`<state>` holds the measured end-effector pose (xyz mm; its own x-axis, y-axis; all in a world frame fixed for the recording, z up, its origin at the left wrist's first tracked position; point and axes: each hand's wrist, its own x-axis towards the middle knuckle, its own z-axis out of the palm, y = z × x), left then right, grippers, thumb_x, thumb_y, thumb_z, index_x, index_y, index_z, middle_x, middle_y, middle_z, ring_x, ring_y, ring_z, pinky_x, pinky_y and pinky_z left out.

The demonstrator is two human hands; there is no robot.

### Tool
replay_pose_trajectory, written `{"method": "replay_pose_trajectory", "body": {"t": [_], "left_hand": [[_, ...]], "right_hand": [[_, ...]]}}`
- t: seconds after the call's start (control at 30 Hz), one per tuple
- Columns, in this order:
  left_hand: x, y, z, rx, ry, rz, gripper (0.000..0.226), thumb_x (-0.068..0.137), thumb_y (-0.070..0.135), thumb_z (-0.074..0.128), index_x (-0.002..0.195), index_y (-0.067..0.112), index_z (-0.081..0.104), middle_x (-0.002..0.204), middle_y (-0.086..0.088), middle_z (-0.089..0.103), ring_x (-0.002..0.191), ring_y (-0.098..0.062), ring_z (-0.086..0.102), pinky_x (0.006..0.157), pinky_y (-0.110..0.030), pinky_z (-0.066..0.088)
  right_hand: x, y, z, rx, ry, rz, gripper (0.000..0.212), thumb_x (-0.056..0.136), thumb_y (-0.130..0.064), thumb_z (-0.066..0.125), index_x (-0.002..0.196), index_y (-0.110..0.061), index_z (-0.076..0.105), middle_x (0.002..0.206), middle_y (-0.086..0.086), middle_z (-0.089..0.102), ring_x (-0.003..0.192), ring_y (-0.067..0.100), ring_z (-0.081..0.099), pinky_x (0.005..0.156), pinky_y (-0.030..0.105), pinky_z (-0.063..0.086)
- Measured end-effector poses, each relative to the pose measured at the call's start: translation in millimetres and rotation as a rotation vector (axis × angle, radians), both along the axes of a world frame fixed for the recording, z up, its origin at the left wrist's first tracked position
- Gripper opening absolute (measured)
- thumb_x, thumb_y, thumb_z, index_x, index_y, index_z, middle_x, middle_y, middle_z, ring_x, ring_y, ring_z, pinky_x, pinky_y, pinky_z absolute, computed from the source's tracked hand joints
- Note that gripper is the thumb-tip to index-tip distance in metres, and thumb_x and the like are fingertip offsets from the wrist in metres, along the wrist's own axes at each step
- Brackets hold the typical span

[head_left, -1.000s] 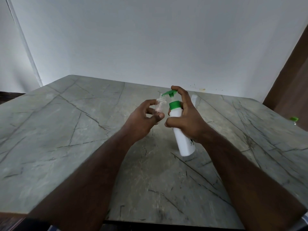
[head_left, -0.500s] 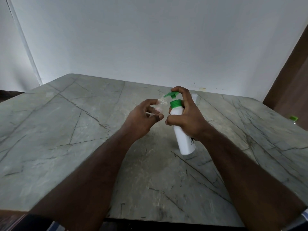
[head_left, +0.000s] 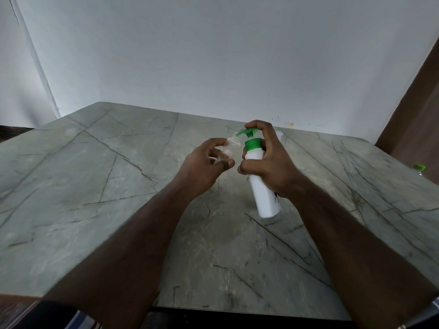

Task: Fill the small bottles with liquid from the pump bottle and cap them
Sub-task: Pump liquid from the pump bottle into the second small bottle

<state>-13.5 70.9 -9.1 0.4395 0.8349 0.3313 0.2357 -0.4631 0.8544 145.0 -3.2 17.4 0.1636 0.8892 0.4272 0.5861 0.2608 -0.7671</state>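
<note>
A white pump bottle [head_left: 264,193] with a green collar and green pump head [head_left: 247,132] stands tilted on the marble table [head_left: 95,186]. My right hand [head_left: 270,162] grips its upper body, with the index finger on top of the pump head. My left hand [head_left: 206,165] holds a small clear bottle [head_left: 229,148] tilted, its open mouth right at the pump's nozzle. Another small pale bottle [head_left: 278,137] stands behind my right hand, mostly hidden.
A green-capped object [head_left: 418,167] sits at the table's right edge beside a brown wooden panel [head_left: 415,103]. A white wall rises behind the table. The table's near edge runs along the bottom of the view.
The small clear bottle has tipped from upright to slanted, its mouth staying at the nozzle. The pump bottle and my right hand have hardly moved.
</note>
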Motion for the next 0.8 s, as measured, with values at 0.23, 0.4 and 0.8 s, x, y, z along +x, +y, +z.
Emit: {"method": "replay_pose_trajectory", "body": {"t": [0.23, 0.4, 0.8], "left_hand": [[0.4, 1.5, 0.3, 0.007, 0.004, 0.003, 0.049, 0.091, 0.032, 0.074, 0.136, 0.032, 0.055, 0.107, 0.009, 0.069, 0.100, -0.012, 0.068, 0.089, -0.041, 0.058], [0.3, 1.5, -0.2, 0.009, -0.008, 0.005, 0.047, 0.090, 0.031, 0.074, 0.134, 0.032, 0.056, 0.102, 0.011, 0.069, 0.097, -0.010, 0.068, 0.088, -0.041, 0.059], [0.1, 2.1, -0.1, -0.002, -0.031, 0.000, 0.048, 0.090, 0.030, 0.075, 0.134, 0.032, 0.057, 0.102, 0.009, 0.071, 0.096, -0.011, 0.069, 0.089, -0.043, 0.059]], "right_hand": [[-0.7, 2.1, -1.5, -0.009, -0.012, 0.011, 0.096, 0.055, -0.021, 0.074, 0.139, -0.037, 0.030, 0.127, -0.007, 0.046, 0.090, 0.019, 0.061, 0.070, 0.025, 0.054], [0.8, 1.2, -1.4, 0.000, -0.010, 0.008, 0.094, 0.055, -0.021, 0.075, 0.137, -0.038, 0.033, 0.124, -0.002, 0.051, 0.090, 0.020, 0.062, 0.069, 0.027, 0.054], [-0.2, 2.0, -0.3, 0.001, -0.019, 0.000, 0.094, 0.056, -0.020, 0.075, 0.138, -0.036, 0.032, 0.122, -0.006, 0.050, 0.087, 0.017, 0.062, 0.067, 0.025, 0.053]]}}
